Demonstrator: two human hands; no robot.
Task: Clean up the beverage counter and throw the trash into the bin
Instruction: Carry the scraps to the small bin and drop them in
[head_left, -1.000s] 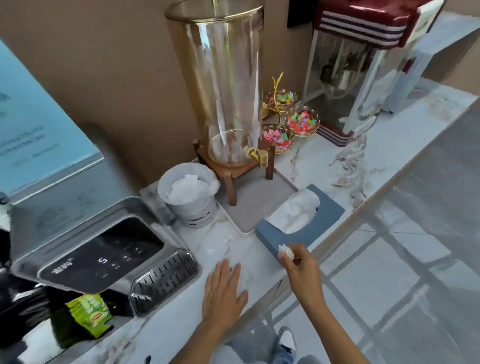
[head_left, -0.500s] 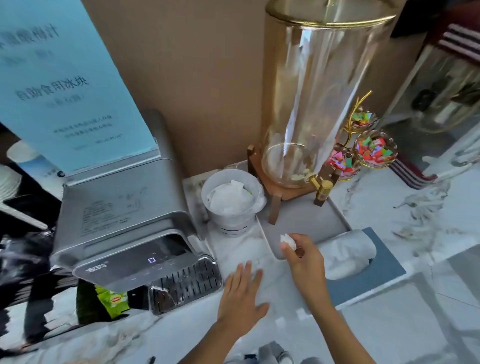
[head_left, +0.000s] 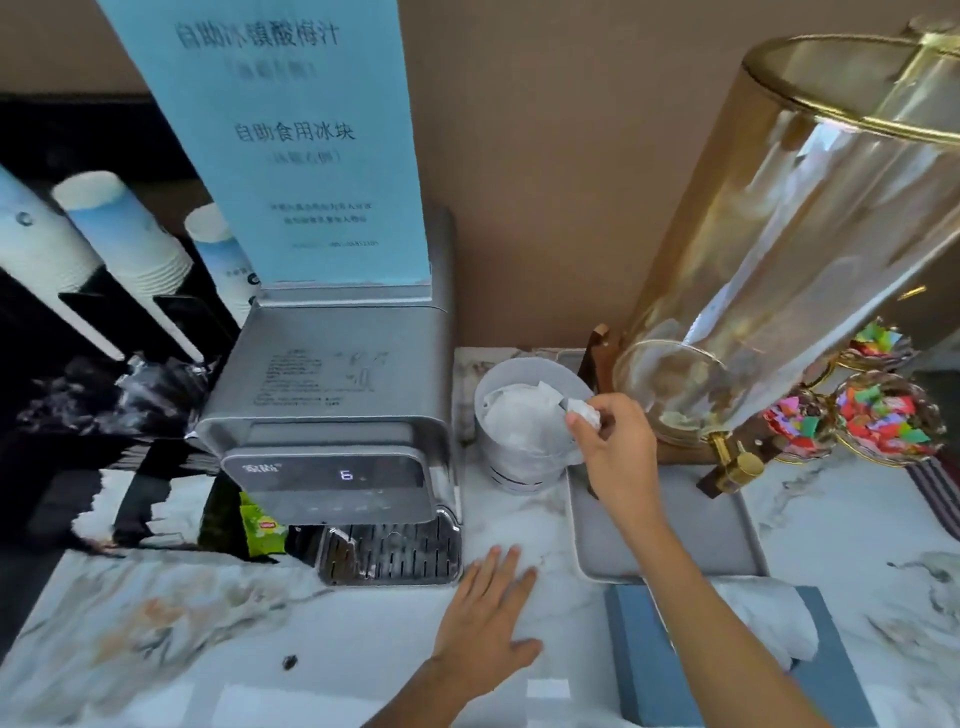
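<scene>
A small crumpled wad of tissue (head_left: 584, 414) is pinched between the thumb and fingertips of the right hand (head_left: 613, 447), which is otherwise curled closed. The wad is held just over the right-hand rim of the small white bin (head_left: 519, 467), which stands near the back edge of the counter (head_left: 156, 623) between the silver ice machine (head_left: 337, 395) and the grey tray (head_left: 675, 519). The bin's mouth is lined with white paper and lies directly to the left of and below the wad, so a short leftward release looks to be what is called for. The wad is balled, with no clear long axis; the bin stands upright, mouth upward. The left hand (head_left: 488, 618) is laid flat and open on the counter near its front edge, holding nothing, and is the farther hand from the bin.
</scene>
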